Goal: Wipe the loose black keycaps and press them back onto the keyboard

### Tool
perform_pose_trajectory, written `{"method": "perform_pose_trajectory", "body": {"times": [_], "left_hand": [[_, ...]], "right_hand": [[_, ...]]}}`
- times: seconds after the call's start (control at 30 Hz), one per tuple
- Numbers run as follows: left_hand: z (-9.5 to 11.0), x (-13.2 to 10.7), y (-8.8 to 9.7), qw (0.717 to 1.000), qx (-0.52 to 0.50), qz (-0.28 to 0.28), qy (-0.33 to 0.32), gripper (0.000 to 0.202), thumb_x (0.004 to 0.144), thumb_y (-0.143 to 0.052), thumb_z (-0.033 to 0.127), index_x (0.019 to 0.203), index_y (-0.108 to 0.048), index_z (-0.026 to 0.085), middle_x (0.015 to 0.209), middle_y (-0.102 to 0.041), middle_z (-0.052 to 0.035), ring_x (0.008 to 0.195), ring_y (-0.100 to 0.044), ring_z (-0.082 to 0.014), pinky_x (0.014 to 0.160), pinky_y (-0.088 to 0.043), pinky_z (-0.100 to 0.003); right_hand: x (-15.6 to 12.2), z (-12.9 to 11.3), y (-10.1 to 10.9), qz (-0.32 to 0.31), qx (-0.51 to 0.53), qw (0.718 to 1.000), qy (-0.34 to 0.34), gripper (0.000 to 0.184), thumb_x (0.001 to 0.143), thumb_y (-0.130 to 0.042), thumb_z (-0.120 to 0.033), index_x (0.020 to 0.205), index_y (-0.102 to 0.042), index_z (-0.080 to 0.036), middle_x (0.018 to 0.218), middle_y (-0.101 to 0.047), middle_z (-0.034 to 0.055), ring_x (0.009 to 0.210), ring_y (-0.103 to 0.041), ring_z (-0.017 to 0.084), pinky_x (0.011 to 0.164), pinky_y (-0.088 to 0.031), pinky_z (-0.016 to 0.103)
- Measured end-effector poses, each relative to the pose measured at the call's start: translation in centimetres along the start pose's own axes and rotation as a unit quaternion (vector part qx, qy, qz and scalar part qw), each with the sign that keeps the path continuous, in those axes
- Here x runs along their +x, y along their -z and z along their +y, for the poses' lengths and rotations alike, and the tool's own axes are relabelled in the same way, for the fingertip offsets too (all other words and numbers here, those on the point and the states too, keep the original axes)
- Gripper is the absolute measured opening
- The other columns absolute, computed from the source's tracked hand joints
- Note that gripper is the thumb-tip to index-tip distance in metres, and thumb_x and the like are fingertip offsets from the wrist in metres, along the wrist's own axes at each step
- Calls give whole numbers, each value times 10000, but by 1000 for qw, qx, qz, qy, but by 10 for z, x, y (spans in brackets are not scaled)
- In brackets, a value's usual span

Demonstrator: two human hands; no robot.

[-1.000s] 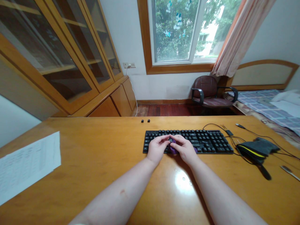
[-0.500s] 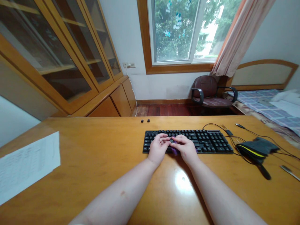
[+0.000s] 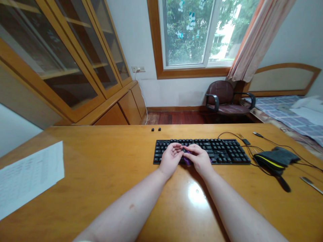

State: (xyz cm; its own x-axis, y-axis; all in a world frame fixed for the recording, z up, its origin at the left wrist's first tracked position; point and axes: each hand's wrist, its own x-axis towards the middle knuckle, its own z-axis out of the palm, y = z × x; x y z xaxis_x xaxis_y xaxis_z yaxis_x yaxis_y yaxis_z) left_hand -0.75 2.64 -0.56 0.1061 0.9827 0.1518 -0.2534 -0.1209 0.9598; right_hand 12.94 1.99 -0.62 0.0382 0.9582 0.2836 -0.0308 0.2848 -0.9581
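A black keyboard [image 3: 222, 151] lies on the wooden desk [image 3: 101, 161]. Both my hands hover over its left-middle keys. My left hand [image 3: 170, 158] has its fingers curled, the fingertips pinching toward a small dark piece between the hands. My right hand [image 3: 199, 157] is closed on a small purple tool [image 3: 187, 160], which pokes out under its fingers. Two small black keycaps [image 3: 156, 129] sit on the desk beyond the keyboard.
A sheet of printed paper [image 3: 27, 178] lies at the desk's left edge. Right of the keyboard are tangled cables [image 3: 252, 148], a black and yellow pouch [image 3: 274, 159] and a metal strip [image 3: 311, 184]. A chair [image 3: 222, 99] and bed stand beyond.
Both hands have shifted slightly up and over the keys, drawing the purple tool closer together between them. The view has barely moved.
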Motion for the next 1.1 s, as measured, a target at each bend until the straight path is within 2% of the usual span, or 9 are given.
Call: {"method": "perform_pose_trajectory", "body": {"times": [0.1, 0.2, 0.33, 0.43, 0.53, 0.73, 0.9, 1.0, 1.1], "left_hand": [[2, 1, 1, 1000, -7, 2, 5, 265, 692, -650, 163, 914, -506, 174, 899, -617, -39, 897, -603, -143, 880, -446, -325], [4, 1, 1, 1000, -16, 1, 16, 287, 699, -654, 173, 930, -484, 177, 892, -629, -42, 893, -606, -144, 884, -439, -332], [5, 0, 1, 994, -76, -53, 65, 444, 685, -683, 172, 1057, -442, 182, 917, -633, -56, 882, -601, -143, 851, -446, -322], [4, 0, 1, 979, -148, -92, 102, 582, 651, -721, 162, 1138, -404, 205, 959, -602, -46, 863, -594, -135, 822, -456, -311], [5, 0, 1, 965, -201, -109, 126, 597, 656, -723, 167, 1157, -404, 229, 1014, -558, -37, 896, -581, -140, 814, -464, -304], [10, 2, 3, 956, -248, -88, 130, 536, 675, -703, 151, 1131, -434, 236, 961, -525, -5, 827, -574, -103, 713, -479, -219], [9, 6, 6, 955, -246, -75, 145, 518, 667, -701, 144, 1116, -460, 239, 961, -511, 3, 711, -545, -60, 561, -433, -145], [8, 6, 7, 955, -232, -95, 157, 537, 669, -698, 152, 1138, -458, 253, 1010, -500, -7, 699, -538, -57, 527, -406, -141], [6, 5, 8, 957, -212, -111, 164, 576, 666, -699, 169, 1173, -445, 271, 1062, -493, -21, 716, -539, -63, 539, -410, -149]], "right_hand": [[0, 0, 1, -10, 19, 999, -26, 246, 651, -723, -279, 893, -714, -240, 867, -605, 30, 835, -571, 173, 785, -445, 325], [1, 2, 1, 29, 72, 993, -84, 322, 673, -701, -324, 977, -676, -223, 897, -641, 42, 837, -585, 184, 797, -450, 354], [3, 5, 2, 79, 98, 986, -110, 237, 658, -710, -346, 845, -678, -205, 819, -649, 41, 752, -585, 176, 741, -464, 346], [4, 2, 4, 34, 65, 996, -59, 136, 692, -679, -347, 735, -687, -218, 835, -609, 31, 805, -567, 173, 788, -446, 332], [3, -3, 5, -50, 40, 998, -18, 157, 718, -648, -365, 775, -712, -233, 926, -570, 39, 921, -544, 191, 860, -418, 333], [-1, 1, 2, -63, 140, 985, -74, 477, 577, -765, -283, 1035, -635, -275, 1054, -619, 35, 1003, -553, 227, 909, -407, 385], [-1, 9, 2, -34, 133, 988, -74, 207, 706, -645, -297, 895, -695, -228, 1075, -625, 55, 1038, -537, 236, 938, -385, 396], [1, 11, 4, 6, 79, 995, -59, 191, 720, -631, -302, 879, -706, -228, 1060, -609, 53, 1033, -525, 227, 951, -369, 391], [1, 8, 5, -26, 58, 997, -35, 164, 725, -627, -301, 853, -710, -240, 999, -589, 41, 999, -524, 210, 937, -373, 370]]}}
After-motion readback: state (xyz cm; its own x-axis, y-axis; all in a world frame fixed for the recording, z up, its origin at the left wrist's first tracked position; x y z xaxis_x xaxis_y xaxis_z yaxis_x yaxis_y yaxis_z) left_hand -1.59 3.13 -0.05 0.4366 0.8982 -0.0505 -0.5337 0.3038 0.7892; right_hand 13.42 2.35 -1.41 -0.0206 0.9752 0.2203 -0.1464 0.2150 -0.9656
